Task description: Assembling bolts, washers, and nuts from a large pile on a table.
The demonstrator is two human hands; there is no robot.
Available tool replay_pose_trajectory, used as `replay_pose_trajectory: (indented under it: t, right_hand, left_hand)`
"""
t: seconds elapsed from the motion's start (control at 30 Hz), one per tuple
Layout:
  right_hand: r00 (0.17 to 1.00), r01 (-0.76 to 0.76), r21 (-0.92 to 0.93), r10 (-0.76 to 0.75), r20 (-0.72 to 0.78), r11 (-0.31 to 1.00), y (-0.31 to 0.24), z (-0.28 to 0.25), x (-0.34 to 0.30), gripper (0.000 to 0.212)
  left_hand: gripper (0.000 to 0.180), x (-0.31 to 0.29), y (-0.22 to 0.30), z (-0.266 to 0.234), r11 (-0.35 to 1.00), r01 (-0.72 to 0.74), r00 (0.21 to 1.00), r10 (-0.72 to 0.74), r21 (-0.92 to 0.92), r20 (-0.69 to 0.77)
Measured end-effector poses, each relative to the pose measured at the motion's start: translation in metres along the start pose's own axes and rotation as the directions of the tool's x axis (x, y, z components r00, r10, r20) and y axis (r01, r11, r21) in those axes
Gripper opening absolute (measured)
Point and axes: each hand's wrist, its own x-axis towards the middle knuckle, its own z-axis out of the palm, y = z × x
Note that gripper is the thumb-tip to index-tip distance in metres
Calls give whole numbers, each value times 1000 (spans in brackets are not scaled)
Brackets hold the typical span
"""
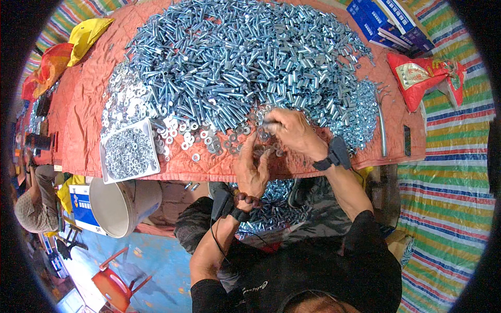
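A white tray (pixel 129 151) filled with small silvery rings is set at the near-left edge of the orange-covered worktop (pixel 78 115), just beside a white bucket (pixel 122 204) whose contents cannot be seen. Washers (pixel 190 136) are pinched in the closed fingers of the right hand (pixel 292 130) at the foot of the bolt heap (pixel 245 57). The left hand (pixel 251 172) is held half-curled below; its grip cannot be told.

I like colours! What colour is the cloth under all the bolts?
The cloth is orange-red, quilted; the head view shows it best.
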Motion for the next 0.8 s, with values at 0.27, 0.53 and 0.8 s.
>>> replay_pose_trajectory:
  t: [0.27, 0.53, 0.8]
  right_hand:
    - [901, -331, 366, 176, 396, 870, 15, -9, -43, 45]
    - [979, -197, 185, 204, -21, 963, 33, -20, -40, 30]
    - [984, -147, -96, 136, -114, 984, 46, -4, -24, 22]
  left_hand:
    - [39, -9, -15, 1, 840, -439, 897, 386, 318, 216]
    - [34, -17, -23, 16, 935, -244, 929, 149, 258, 338]
    - [41, -16, -31, 28, 905, -424, 855, 384, 45, 348]
